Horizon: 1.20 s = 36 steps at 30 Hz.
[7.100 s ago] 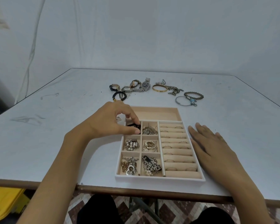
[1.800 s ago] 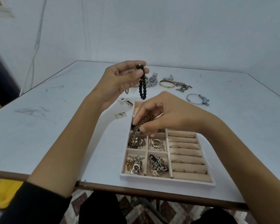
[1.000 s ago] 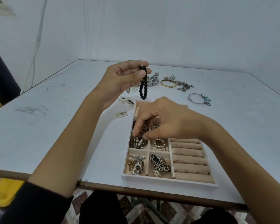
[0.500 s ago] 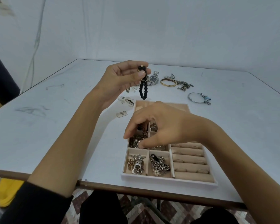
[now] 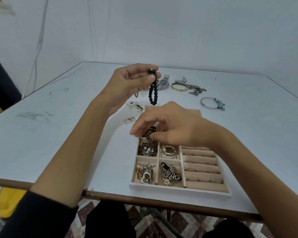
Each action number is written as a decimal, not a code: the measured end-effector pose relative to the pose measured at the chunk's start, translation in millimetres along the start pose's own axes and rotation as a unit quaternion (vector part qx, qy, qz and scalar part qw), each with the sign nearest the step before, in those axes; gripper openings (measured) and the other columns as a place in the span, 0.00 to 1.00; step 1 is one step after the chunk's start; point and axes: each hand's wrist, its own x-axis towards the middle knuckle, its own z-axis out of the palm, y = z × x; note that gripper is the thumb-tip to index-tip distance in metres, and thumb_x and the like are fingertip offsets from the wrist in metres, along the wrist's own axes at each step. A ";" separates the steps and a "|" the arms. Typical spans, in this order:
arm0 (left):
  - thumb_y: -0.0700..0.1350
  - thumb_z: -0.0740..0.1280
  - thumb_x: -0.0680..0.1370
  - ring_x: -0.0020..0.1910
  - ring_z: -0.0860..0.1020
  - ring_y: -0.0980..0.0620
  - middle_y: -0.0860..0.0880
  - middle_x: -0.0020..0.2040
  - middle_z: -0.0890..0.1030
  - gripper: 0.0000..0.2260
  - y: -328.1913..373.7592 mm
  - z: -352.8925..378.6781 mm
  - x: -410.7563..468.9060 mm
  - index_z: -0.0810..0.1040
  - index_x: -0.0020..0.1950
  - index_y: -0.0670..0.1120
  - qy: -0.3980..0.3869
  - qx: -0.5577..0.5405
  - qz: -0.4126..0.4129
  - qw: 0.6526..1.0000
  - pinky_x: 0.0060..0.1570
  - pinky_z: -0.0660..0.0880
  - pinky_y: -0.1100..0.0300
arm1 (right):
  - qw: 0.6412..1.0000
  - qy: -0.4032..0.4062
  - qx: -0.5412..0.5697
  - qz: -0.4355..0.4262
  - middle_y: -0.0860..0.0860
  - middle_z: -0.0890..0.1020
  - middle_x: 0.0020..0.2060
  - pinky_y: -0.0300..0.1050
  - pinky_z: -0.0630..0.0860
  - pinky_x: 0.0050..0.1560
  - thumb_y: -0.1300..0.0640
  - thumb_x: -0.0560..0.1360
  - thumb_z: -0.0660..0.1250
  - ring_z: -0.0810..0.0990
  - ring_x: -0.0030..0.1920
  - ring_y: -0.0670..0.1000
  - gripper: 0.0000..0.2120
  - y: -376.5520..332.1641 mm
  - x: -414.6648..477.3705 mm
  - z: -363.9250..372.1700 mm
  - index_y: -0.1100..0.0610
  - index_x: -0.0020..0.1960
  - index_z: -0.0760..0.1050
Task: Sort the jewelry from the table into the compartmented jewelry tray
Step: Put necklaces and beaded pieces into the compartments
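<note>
My left hand (image 5: 127, 85) is raised above the table, pinching a black bead bracelet (image 5: 153, 93) that hangs down from thumb and fingers. My right hand (image 5: 172, 125) hovers over the left column of the beige compartmented jewelry tray (image 5: 179, 190), its fingertips closed on a brown beaded chain (image 5: 149, 134) that trails into the compartment below. The small compartments hold chains, pearls and rings; ring rolls fill the tray's right side. On the far table lie a silver watch (image 5: 163, 82), a gold bangle (image 5: 179, 87), a metal chain (image 5: 196, 91) and a silver bangle with a blue charm (image 5: 212, 103).
Small paper tags (image 5: 135, 107) lie on the table left of the tray. The tray sits near the table's front edge (image 5: 110, 197). A white wall stands behind, and a yellow object (image 5: 5, 200) shows below the table at the left.
My right hand has moved slightly up off the left compartments, still pinching the brown chain. My left hand stays raised with the black bracelet.
</note>
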 end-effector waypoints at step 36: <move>0.41 0.70 0.72 0.54 0.81 0.53 0.50 0.48 0.85 0.13 2.4 2.3 -0.9 0.80 0.55 0.46 -0.005 0.022 -0.003 1.000 0.54 0.75 0.60 | 0.999 -0.034 -0.036 0.010 0.50 0.84 0.46 0.46 0.78 0.50 0.60 0.67 0.77 0.82 0.46 0.47 0.12 4.3 0.7 0.3 0.60 0.50 0.84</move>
